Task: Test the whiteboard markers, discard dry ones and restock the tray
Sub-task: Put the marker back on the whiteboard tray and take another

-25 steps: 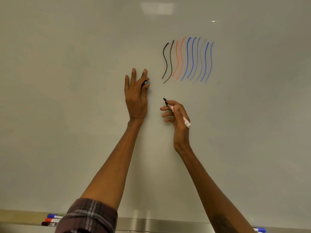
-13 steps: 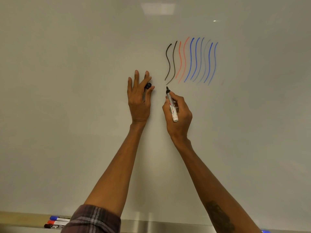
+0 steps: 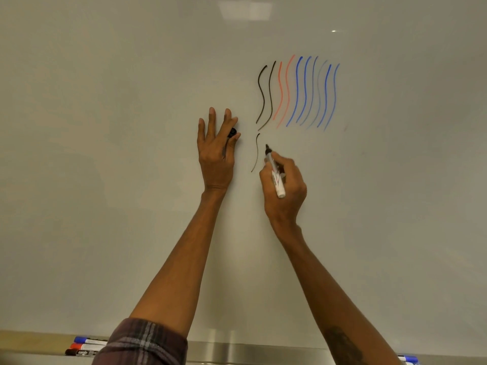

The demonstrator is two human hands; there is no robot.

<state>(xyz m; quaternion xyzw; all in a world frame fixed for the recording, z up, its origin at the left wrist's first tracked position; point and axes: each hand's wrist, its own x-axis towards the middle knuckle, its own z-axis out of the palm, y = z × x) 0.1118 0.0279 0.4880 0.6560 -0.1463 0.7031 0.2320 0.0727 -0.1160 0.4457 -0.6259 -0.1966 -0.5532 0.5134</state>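
Whiteboard (image 3: 105, 154) fills the view, seen from below. Right hand (image 3: 286, 191): grip wrapped round one uncapped black marker (image 3: 278, 180), thumb and fingers curled on the white barrel. The tip points up and sits at the board, just right of a short black wavy line (image 3: 257, 151). The barrel has red and black print, too small to read.

Left hand (image 3: 214, 159): palm flat on the board left of that line, fingers straight and spread. One black cap (image 3: 232, 132) is pinched between thumb and index finger, so that grip is narrow, on the cap only.

Test strokes up and right of the hands, ten wavy vertical lines side by side: 2 black lines (image 3: 261, 93), 2 red lines (image 3: 280, 90), 6 blue lines (image 3: 297, 90). Some of the blue ones are faint and greyish. With the short line below, that makes eleven strokes.

Tray (image 3: 250, 351), a metal ledge along the bottom edge. At its left end lie 3 capped markers, side by side: blue-capped marker (image 3: 87, 340), red-capped marker (image 3: 84, 346), black-capped marker (image 3: 81, 353). The black one has a white word on the barrel, not legible. At the right end is one blue marker (image 3: 408, 359), partly cut off by the frame; cannot tell if a second lies under it.

Plaid sleeve (image 3: 142, 343) on the left arm, pushed up. Dark tattoo (image 3: 342, 343) on the right forearm.
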